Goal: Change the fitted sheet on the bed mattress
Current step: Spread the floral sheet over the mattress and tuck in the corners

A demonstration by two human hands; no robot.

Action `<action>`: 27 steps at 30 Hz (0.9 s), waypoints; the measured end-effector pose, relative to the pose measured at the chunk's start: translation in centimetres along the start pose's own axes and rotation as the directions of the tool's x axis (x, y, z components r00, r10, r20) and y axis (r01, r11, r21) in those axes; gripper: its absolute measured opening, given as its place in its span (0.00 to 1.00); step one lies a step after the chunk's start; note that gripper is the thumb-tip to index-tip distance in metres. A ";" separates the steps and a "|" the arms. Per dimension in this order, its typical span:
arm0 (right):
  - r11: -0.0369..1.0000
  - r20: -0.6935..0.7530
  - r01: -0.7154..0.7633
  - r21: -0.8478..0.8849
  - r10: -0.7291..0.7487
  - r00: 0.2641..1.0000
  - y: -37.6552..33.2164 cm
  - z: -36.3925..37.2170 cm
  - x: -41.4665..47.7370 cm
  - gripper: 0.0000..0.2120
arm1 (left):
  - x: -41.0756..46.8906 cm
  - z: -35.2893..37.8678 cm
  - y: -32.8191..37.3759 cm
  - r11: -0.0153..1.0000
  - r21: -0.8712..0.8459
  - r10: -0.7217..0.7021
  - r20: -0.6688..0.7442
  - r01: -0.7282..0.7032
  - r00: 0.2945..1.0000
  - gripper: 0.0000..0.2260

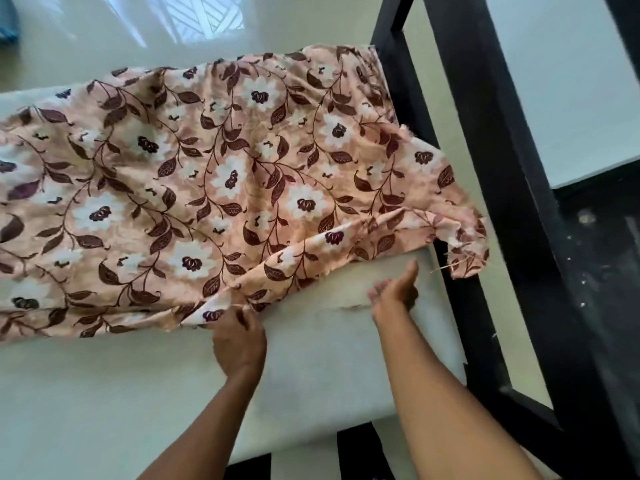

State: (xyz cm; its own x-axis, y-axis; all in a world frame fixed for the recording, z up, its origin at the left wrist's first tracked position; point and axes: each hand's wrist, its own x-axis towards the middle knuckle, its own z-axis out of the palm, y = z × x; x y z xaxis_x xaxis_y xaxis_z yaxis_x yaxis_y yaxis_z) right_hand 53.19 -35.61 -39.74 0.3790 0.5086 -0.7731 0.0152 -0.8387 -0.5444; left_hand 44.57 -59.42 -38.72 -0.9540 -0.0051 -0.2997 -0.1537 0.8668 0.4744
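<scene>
Sheet (214, 174), a peach cotton-looking cloth printed with white flowers and dark maroon leaves, lies rumpled across the far part of a pale, bare foam mattress (104, 393). Its near edge runs loose and wavy from the left side toward the right.

Near the middle, the left hand (239, 341) has its grip pinched on a fold of that near edge. Further right, the right hand (394, 292) rests on the bare mattress, fingers loosely spread, holding nothing, just below a raised flap of cloth. A frayed corner (467, 251) droops over the mattress's right edge. Beyond it stands a black metal bed frame (502, 168).

To do this step well, the person would likely draw the edge evenly toward themselves, then smooth wrinkles outward and seat the frayed corner squarely over the mattress corner.
</scene>
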 end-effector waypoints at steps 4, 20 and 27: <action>0.614 0.151 0.615 -0.495 -0.637 0.756 1.5 3.7 -2.9 0.26 | -1.4 0.1 0.0 0.973 0.018 0.228 0.066 -0.229 0.971 0.08; 0.016 0.896 0.918 -0.397 0.224 0.384 0.8 -4.7 -3.9 0.06 | -0.9 2.9 1.5 0.404 0.285 0.709 0.503 -0.869 0.494 0.23; -0.277 0.891 0.848 -0.451 -0.086 0.446 -1.9 -5.9 1.0 0.29 | -0.7 0.0 -1.1 0.146 0.303 0.094 0.943 -0.942 0.318 0.17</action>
State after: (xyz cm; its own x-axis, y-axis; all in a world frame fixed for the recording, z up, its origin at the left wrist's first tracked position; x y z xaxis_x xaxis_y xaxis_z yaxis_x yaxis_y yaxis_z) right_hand 59.02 -34.66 -37.57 -0.6567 0.4721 -0.5882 0.7349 0.5758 -0.3583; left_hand 45.40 -60.40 -39.03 -0.0752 0.5500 -0.8318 0.9541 0.2822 0.1004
